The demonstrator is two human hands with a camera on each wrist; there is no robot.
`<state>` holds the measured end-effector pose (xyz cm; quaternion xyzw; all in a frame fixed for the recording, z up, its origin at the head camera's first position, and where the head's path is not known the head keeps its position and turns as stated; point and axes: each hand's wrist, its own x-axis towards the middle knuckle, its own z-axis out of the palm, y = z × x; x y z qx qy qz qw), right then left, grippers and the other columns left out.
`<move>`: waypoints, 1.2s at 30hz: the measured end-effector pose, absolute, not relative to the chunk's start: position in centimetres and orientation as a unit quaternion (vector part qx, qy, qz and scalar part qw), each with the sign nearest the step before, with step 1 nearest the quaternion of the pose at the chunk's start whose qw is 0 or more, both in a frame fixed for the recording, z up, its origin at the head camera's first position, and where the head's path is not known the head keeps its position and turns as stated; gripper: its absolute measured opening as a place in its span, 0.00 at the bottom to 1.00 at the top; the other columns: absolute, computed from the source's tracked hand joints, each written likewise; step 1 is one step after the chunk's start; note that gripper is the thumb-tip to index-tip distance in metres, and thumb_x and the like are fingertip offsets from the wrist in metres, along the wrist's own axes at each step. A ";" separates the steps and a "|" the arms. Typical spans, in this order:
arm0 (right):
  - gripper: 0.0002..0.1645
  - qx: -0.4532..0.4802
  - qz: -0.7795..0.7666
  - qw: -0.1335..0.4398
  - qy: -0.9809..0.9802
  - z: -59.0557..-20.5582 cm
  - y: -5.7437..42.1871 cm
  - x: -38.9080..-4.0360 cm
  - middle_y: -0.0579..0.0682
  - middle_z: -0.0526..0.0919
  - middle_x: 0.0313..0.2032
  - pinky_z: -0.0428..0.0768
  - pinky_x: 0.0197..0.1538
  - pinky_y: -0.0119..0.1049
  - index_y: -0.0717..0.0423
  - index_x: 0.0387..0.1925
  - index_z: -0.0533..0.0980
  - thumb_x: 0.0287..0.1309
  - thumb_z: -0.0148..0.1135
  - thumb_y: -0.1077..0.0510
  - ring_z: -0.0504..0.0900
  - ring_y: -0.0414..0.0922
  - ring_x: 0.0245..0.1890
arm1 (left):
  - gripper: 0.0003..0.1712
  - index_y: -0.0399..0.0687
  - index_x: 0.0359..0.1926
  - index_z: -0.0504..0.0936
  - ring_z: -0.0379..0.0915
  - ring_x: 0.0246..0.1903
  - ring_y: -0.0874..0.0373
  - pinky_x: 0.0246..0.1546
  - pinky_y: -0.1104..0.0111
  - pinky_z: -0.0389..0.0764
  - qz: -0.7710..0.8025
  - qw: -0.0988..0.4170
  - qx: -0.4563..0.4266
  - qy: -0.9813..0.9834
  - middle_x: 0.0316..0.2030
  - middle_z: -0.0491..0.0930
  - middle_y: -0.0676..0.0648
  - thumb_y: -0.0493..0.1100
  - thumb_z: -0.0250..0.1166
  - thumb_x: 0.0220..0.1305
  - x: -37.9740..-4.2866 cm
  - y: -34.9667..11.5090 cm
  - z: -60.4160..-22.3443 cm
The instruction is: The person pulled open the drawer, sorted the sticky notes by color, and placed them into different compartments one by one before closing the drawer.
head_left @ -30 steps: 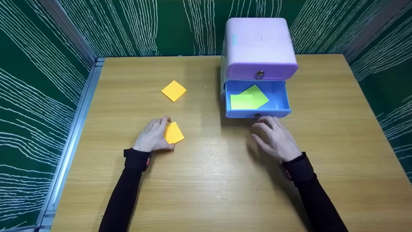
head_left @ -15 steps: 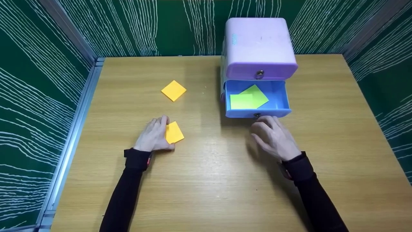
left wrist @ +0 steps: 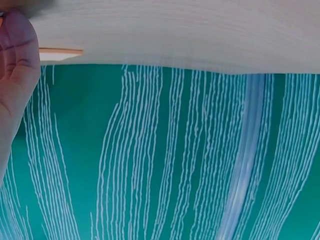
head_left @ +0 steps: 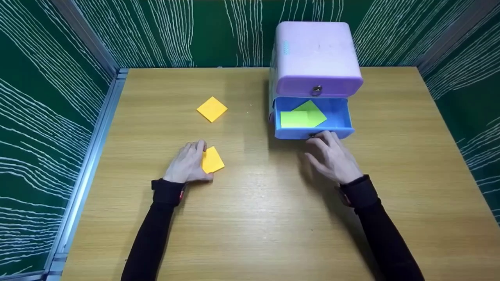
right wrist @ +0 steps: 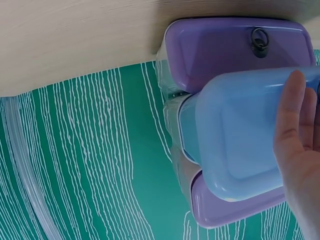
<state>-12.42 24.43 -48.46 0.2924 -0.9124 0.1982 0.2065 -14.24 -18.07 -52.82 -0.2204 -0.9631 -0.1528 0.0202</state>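
Note:
My left hand (head_left: 187, 162) is over the near orange sticky note (head_left: 213, 160), thumb along its near edge and fingers at its far left side. Part of this note is hidden under the hand. In the left wrist view, only some fingers (left wrist: 20, 55) show at the left edge. My right hand (head_left: 336, 160) is at the blue drawer (head_left: 291, 134), which stands partly out below the purple top drawer (head_left: 300, 86). The right wrist view shows its extended fingers (right wrist: 291, 107) against the blue drawer's front. Two green sticky notes (head_left: 295, 119) lie overlapping inside that drawer.
A second orange sticky note (head_left: 212, 109) lies farther back on the wooden table (head_left: 250, 226). The drawer cabinet (head_left: 318, 47) stands at the back, with another purple drawer (right wrist: 235, 210) below the blue one. Green panels with white streaks (head_left: 211, 39) enclose the table.
The blue drawer has slid slightly back into the cabinet, my right hand moving forward with it. My left hand and the near orange sticky note have hardly moved.

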 end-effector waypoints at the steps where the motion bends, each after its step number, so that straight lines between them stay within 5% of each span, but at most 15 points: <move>1: 0.19 0.293 0.200 0.207 -0.912 -48.5 24.5 -12.7 0.55 0.74 0.42 0.72 0.46 0.41 0.58 0.44 0.77 0.51 0.65 0.54 0.71 0.51 0.42 | 0.41 0.46 0.44 0.66 0.72 0.38 0.49 0.43 0.58 0.76 -0.154 0.018 -0.220 -0.963 0.35 0.75 0.46 0.60 0.70 0.28 -14.2 -18.1 -52.8; 19: 0.25 0.229 0.209 0.167 -0.936 -47.6 24.5 -20.1 0.59 0.71 0.46 0.71 0.50 0.51 0.59 0.49 0.71 0.52 0.66 0.51 0.69 0.56 0.47 | 0.42 0.46 0.44 0.65 0.72 0.39 0.48 0.44 0.58 0.76 -0.137 0.021 -0.223 -0.965 0.35 0.75 0.45 0.61 0.70 0.27 -14.4 -17.4 -53.2; 36: 0.33 0.216 0.166 0.066 -0.960 -52.2 24.5 -18.7 0.64 0.73 0.50 0.74 0.52 0.55 0.62 0.57 0.70 0.51 0.65 0.49 0.71 0.59 0.49 | 0.42 0.46 0.45 0.66 0.72 0.43 0.47 0.48 0.57 0.75 -0.135 0.009 -0.216 -0.967 0.37 0.75 0.44 0.62 0.70 0.30 -14.3 -17.9 -53.0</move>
